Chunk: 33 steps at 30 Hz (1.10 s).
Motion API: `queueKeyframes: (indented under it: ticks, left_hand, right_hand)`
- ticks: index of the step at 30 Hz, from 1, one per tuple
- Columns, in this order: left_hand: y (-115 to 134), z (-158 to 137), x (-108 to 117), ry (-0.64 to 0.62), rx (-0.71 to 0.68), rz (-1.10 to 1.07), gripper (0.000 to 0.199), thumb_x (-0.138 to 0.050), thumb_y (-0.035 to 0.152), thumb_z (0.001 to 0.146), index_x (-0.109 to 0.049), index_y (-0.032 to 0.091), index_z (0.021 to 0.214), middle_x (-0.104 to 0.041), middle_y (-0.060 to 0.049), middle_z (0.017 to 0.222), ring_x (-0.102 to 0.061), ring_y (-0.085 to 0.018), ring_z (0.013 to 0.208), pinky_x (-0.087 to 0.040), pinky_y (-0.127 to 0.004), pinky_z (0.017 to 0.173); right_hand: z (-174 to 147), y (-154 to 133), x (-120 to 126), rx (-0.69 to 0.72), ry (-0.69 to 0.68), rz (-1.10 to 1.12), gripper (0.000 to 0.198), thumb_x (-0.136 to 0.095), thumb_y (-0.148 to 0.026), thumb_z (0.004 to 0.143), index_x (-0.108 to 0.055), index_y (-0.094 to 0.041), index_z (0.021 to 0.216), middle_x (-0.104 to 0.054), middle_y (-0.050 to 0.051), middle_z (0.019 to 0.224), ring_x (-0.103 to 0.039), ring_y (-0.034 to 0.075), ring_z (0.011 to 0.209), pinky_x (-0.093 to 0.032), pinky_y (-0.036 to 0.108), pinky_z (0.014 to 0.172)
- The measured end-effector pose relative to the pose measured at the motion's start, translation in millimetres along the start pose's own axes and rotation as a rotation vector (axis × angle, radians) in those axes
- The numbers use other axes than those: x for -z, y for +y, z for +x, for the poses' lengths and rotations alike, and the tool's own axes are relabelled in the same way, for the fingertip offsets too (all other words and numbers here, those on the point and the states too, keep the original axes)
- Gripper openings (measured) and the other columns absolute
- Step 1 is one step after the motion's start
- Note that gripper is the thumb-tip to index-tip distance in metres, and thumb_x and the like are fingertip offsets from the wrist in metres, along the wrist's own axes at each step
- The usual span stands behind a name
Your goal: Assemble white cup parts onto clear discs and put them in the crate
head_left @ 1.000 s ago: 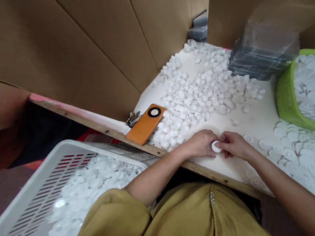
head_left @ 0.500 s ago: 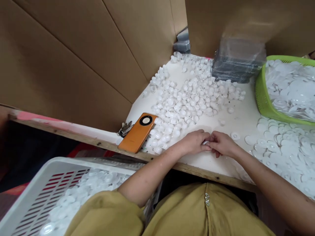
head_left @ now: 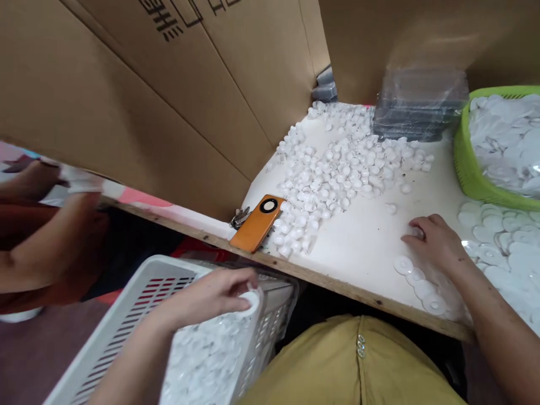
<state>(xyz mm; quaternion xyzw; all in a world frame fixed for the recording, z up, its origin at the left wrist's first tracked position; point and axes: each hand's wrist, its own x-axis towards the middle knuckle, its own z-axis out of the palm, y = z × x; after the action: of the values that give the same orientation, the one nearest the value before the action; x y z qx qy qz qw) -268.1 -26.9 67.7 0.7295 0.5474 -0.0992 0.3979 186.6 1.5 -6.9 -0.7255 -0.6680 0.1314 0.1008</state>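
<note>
I am watching the left hand, whose grip is pinching a white round piece above the white basket's rim, presumably because thinness suits fingertips. The right hand is hovering inside the counter's front edge, its grip's contents unclear.

Small white rounded pieces: glossy plastic; flat white round discs: smooth plastic, faint sheen; tall brown panel: matt cardboard; brown table-edge strip: rough wood; grey stack: shiny clear film wrap; mustard garment: matt cloth
</note>
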Motion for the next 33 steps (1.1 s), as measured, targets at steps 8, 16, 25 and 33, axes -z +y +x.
queueKeyframes:
  ticks: [8,16,25,33]
  left_hand:
    - [6.2,3.1,-3.5,0.378,0.124,0.233,0.033,-0.049,0.041,0.083,-0.065,0.021,0.103,-0.066,-0.008,0.101,-0.062,-0.022,0.09,-0.047,-0.03,0.08]
    - [75.1,97.1,-31.0,0.504,-0.224,0.503,0.013,-0.065,0.025,0.079,-0.066,0.021,0.091,-0.058,-0.008,0.102,-0.055,-0.021,0.091,-0.046,-0.031,0.078]
    - [148.2,125.6,-44.4,0.314,-0.438,0.69,0.01,-0.054,0.013,0.081,-0.059,0.017,0.088,-0.059,-0.006,0.079,-0.056,-0.021,0.076,-0.045,-0.03,0.065]
    - [169.1,172.6,-64.3,0.296,-0.561,0.273,0.018,-0.067,0.024,0.079,-0.067,0.018,0.096,-0.062,-0.005,0.09,-0.058,-0.018,0.086,-0.046,-0.027,0.075]
  right_hand:
    - [-4.3,8.8,-8.4,0.054,0.121,0.021,0.029,-0.041,-0.031,0.085,-0.064,-0.021,0.1,-0.066,0.008,0.103,-0.063,0.026,0.089,-0.047,0.038,0.075]
    - [-3.0,9.2,-5.1,0.055,0.148,0.188,0.03,-0.042,-0.035,0.084,-0.064,-0.023,0.1,-0.067,0.007,0.1,-0.063,0.025,0.088,-0.047,0.037,0.077]
    - [0.4,6.4,0.2,-0.043,0.155,0.338,0.028,-0.053,-0.039,0.079,-0.062,-0.023,0.1,-0.065,0.002,0.074,-0.059,0.02,0.062,-0.046,0.032,0.063]
    - [-1.2,7.9,-0.2,-0.125,0.041,0.786,0.028,-0.064,-0.041,0.075,-0.059,-0.023,0.096,-0.065,0.001,0.076,-0.063,0.017,0.063,-0.05,0.031,0.062]
